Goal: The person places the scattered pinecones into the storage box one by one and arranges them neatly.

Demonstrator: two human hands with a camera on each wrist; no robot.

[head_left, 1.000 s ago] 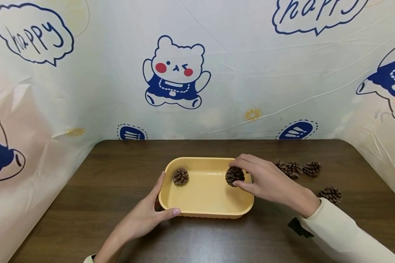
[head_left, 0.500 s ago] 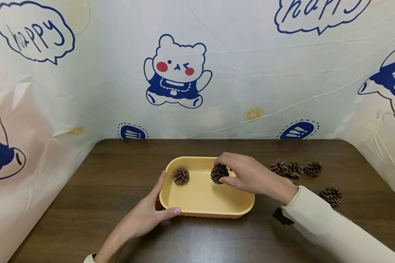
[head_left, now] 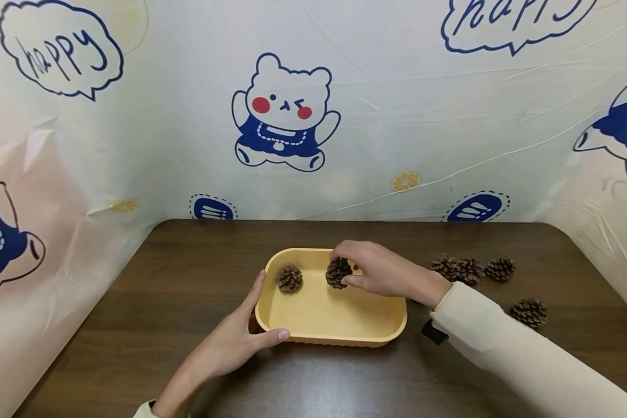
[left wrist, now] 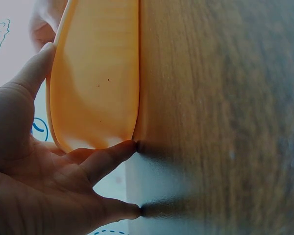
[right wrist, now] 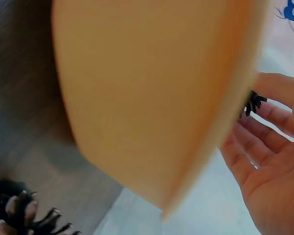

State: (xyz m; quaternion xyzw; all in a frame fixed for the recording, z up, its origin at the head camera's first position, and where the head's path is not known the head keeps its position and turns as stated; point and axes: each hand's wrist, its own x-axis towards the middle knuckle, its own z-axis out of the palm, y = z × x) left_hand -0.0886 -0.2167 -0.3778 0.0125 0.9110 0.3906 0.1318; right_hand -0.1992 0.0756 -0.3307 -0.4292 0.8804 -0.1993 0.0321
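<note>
A yellow box [head_left: 334, 341] with rounded corners stands on the brown table. My left hand [head_left: 235, 338] spans its near left corner, thumb at the front rim and extended fingers along the left end. In the left wrist view, two fingertips [left wrist: 132, 145] of the left hand meet the tabletop. Inside the box, at the left, lies a pine cone [head_left: 289, 279]. My right hand [head_left: 378, 268] pinches another pine cone [head_left: 337, 274] over the box interior, between thumb and fingers. Whether this cone touches the box floor is unclear. The box wall partly hides it in the right wrist view.
To the right of the box, several pine cones lie on the table: a group [head_left: 470, 270] towards the back and one pine cone [head_left: 529, 313] nearer the right sleeve. A printed cloth [head_left: 376, 116] rises behind the table [head_left: 136, 325] and at its sides.
My right hand has moved left over the box with its pine cone, closer to the cone inside. The left hand has kept its place at the box.
</note>
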